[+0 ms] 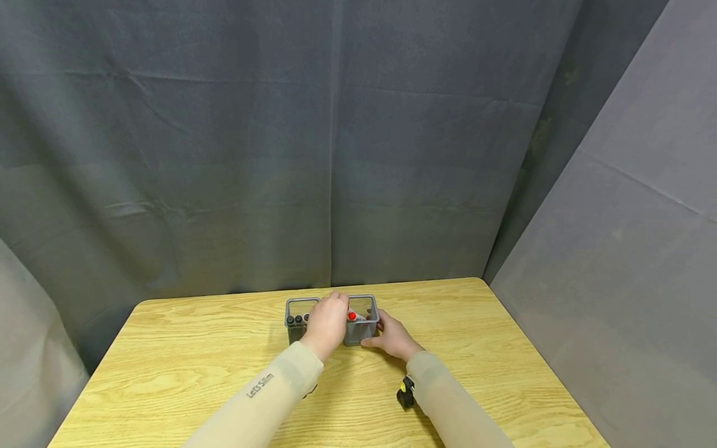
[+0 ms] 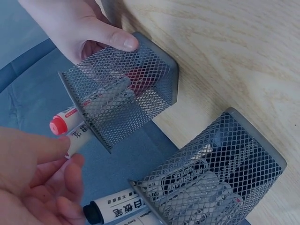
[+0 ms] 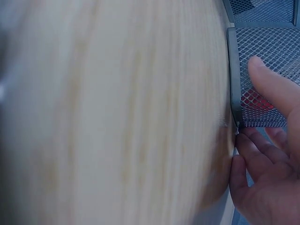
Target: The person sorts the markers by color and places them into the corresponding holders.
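My left hand [image 1: 327, 323] reaches over two grey mesh pen holders. In the left wrist view, its thumb and fingers pinch the end of a white marker [image 2: 80, 139] that stands in the right-hand pen holder [image 2: 126, 89]. Beside that marker is a red-capped whiteboard marker [image 2: 58, 125]. My right hand [image 1: 394, 339] grips the same pen holder from its right side, the thumb on the near mesh wall. Several black-capped whiteboard markers [image 1: 294, 320] stand in the left-hand pen holder [image 1: 295, 336], which my left hand partly hides in the head view.
Both holders stand towards the far edge of a light wooden table [image 1: 196, 348]. Behind it hangs a dark grey curtain [image 1: 330, 155], with a lighter cloth [image 1: 627, 236] on the right. A small black and yellow device [image 1: 406, 393] sits at the right sleeve.
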Demonstrator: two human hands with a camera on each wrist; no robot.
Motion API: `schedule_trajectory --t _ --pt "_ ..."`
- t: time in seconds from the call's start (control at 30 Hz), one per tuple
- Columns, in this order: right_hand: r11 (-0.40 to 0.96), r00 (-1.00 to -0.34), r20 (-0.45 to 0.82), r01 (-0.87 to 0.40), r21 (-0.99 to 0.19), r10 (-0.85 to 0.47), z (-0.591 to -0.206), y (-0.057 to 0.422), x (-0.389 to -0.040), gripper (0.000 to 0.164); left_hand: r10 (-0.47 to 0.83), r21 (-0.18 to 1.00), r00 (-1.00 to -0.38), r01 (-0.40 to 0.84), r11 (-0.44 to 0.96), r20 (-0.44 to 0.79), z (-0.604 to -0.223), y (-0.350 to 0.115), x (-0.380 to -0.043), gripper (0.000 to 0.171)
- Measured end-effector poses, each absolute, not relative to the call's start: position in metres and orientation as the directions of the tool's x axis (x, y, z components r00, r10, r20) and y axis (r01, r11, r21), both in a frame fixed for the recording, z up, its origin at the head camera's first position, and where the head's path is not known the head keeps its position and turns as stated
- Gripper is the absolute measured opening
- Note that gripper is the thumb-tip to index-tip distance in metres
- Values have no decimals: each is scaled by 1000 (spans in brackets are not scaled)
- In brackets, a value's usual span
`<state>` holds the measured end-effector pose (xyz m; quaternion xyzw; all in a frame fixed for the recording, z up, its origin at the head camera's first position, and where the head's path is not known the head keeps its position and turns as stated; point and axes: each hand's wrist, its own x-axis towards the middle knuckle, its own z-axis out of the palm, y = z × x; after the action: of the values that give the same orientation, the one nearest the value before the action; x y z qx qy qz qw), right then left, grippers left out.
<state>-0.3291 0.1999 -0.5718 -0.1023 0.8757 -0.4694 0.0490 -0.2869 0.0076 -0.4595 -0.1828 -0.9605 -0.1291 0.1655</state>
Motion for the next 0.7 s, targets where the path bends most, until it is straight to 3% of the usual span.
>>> schedule_trajectory --t 0.7 --pt "538 -972 -2 -127 -834 -233 -571 200 -329 83 320 157 -870 400 903 375 -458 9 -283 15"
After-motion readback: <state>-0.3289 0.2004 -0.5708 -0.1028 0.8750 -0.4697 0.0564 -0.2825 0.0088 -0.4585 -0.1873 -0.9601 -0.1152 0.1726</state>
